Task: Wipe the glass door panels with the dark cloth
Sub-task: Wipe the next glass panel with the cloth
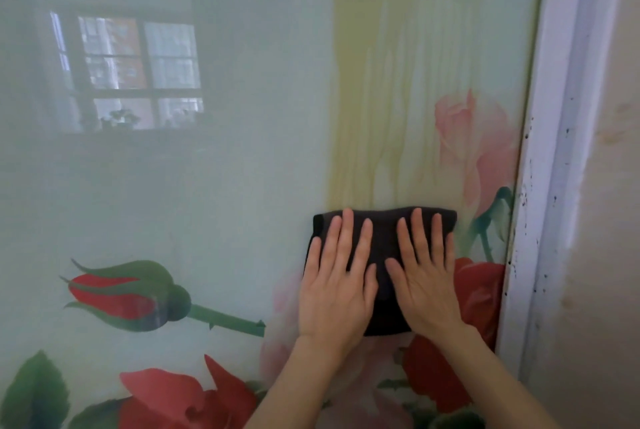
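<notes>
Dark cloth [382,245] flat on glass panel [242,169]; left hand [337,286], right hand [424,276] open-palmed, pressing.

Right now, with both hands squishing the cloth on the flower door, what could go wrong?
Three things might.

The left hand and right hand lie flat on the dark cloth without gripping it, so it could slip down.

The cloth sits near the white frame, which carries black specks; wiping across it might smear them onto the glass panel.

Both palms press on glass, so pushing hard could strain the panel.
</notes>
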